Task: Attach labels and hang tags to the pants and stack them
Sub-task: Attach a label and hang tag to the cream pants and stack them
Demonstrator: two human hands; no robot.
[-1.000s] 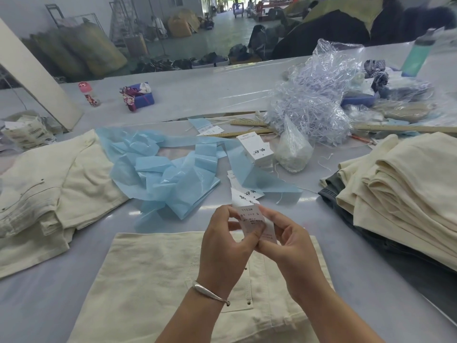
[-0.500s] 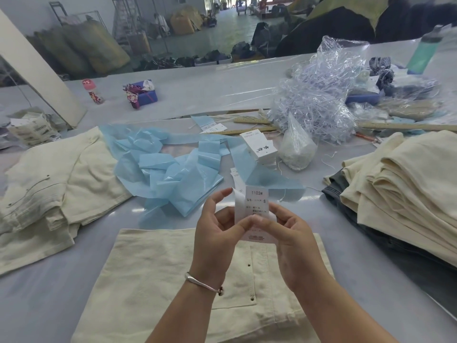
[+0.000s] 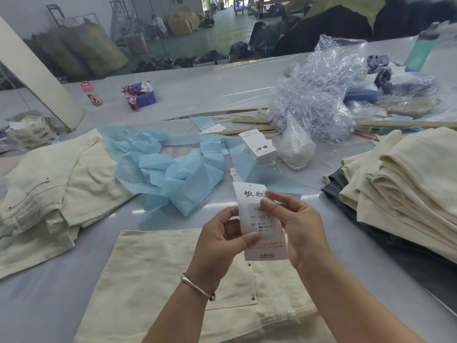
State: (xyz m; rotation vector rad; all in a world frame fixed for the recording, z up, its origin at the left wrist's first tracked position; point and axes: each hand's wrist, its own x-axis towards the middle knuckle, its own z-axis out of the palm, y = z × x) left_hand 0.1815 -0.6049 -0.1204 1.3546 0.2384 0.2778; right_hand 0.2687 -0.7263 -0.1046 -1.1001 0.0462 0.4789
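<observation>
Labelling step: my left hand (image 3: 222,233) and right hand (image 3: 294,224) both pinch the hang tag (image 3: 259,219) above the folded pants (image 3: 158,276) on the worktop (image 3: 49,305). Next, I judge: fasten it to them.

A white printed hang tag (image 3: 262,226) is held upright above folded cream pants (image 3: 173,288) lying flat on the table.

1. The right hand (image 3: 300,226) covers part of the hang tag (image 3: 262,224); its small print is unreadable.
2. The cream pants (image 3: 153,280) run off the bottom edge.
3. The stacked pants (image 3: 408,184) are cut by the right edge.
</observation>
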